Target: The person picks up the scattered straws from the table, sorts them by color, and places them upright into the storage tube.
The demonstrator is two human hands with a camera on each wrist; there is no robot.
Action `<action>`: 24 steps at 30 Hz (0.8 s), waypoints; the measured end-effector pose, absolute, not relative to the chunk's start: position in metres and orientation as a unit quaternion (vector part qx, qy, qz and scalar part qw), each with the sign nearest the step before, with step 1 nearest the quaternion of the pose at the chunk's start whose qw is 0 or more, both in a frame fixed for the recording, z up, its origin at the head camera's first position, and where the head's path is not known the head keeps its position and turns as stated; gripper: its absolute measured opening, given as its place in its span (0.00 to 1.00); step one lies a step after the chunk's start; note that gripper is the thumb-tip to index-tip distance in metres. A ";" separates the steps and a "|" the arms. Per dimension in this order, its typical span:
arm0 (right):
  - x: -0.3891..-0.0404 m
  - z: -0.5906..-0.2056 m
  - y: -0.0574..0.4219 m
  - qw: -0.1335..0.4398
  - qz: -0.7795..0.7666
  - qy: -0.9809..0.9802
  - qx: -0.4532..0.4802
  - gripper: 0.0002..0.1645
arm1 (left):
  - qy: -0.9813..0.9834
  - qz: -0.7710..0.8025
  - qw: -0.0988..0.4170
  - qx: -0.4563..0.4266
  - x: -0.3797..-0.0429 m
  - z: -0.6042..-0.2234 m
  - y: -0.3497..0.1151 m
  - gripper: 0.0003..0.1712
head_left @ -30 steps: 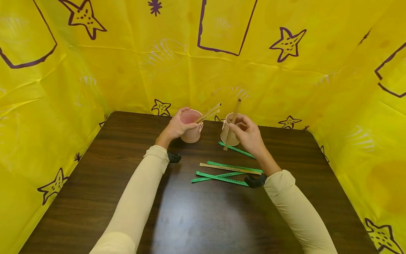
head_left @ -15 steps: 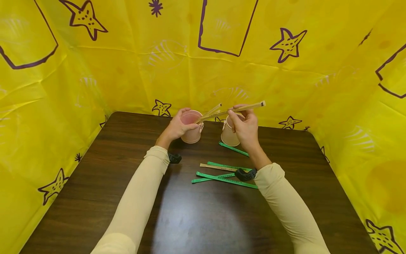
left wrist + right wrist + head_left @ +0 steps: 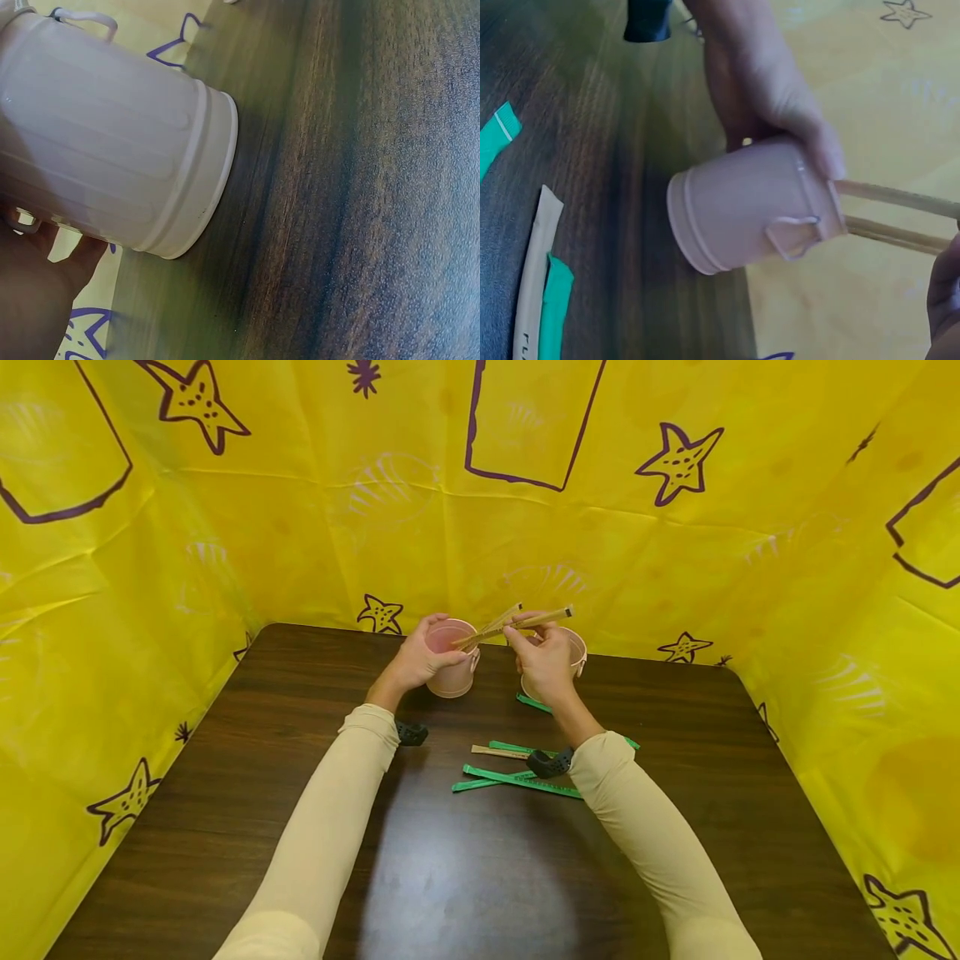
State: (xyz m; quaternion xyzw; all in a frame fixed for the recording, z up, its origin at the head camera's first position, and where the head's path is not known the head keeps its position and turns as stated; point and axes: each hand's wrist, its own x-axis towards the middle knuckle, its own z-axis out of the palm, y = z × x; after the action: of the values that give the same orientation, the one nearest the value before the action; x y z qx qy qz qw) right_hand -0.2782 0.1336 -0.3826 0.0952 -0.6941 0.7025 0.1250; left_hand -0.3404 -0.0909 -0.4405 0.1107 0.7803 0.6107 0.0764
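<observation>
My left hand (image 3: 417, 662) grips the small pink bucket (image 3: 452, 682) by its rim, thumb at the near side and fingers behind. The left wrist view shows this bucket's ribbed wall (image 3: 112, 127) close up. Between thumb and fingers my right hand (image 3: 547, 667) pinches a slim brown paper-wrapped straw (image 3: 551, 616), slanted, its lower end at the pink bucket's mouth. Other brown straws (image 3: 512, 612) lean out of that bucket. Partly hidden behind my right hand stands a cream bucket (image 3: 578, 652). In the right wrist view the pink bucket (image 3: 742, 202) appears with straws protruding.
Several green paper-wrapped straws (image 3: 517, 780) lie on the dark wooden table (image 3: 300, 735), with one brown straw (image 3: 491, 752) among them. Another green straw (image 3: 531, 702) lies by the cream bucket. A yellow patterned cloth (image 3: 420, 543) hangs behind the table.
My right hand has moved left from the cream bucket, and the brown straw has tipped from near upright to a slant with its end at the pink bucket. My left hand stays put.
</observation>
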 end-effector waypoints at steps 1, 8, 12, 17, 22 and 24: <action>-0.280 -0.385 0.132 0.120 0.702 -0.696 0.094 0.16 | 0.782 0.609 0.073 0.111 -0.341 -0.442 -0.091 0.52; -0.291 -0.399 0.121 0.099 0.680 -0.721 0.089 0.15 | 0.779 0.613 0.057 0.117 -0.343 -0.447 -0.091 0.51; -0.295 -0.404 0.117 0.093 0.667 -0.734 0.085 0.15 | 0.781 0.611 0.058 0.116 -0.342 -0.447 -0.091 0.51; -0.295 -0.407 0.116 0.087 0.661 -0.741 0.078 0.15 | 0.784 0.607 0.061 0.115 -0.342 -0.446 -0.092 0.53; -0.294 -0.407 0.118 0.076 0.642 -0.759 0.079 0.17 | 0.786 0.604 0.060 0.115 -0.343 -0.447 -0.093 0.53; -0.293 -0.409 0.120 0.069 0.633 -0.767 0.084 0.19 | 0.787 0.603 0.058 0.115 -0.344 -0.448 -0.093 0.52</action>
State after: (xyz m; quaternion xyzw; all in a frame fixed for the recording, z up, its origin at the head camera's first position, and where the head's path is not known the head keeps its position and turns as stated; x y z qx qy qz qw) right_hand -0.2930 0.1197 -0.4085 0.0836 -0.7666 0.6329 0.0689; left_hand -0.3437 -0.0931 -0.4480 0.1146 0.7870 0.6034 0.0581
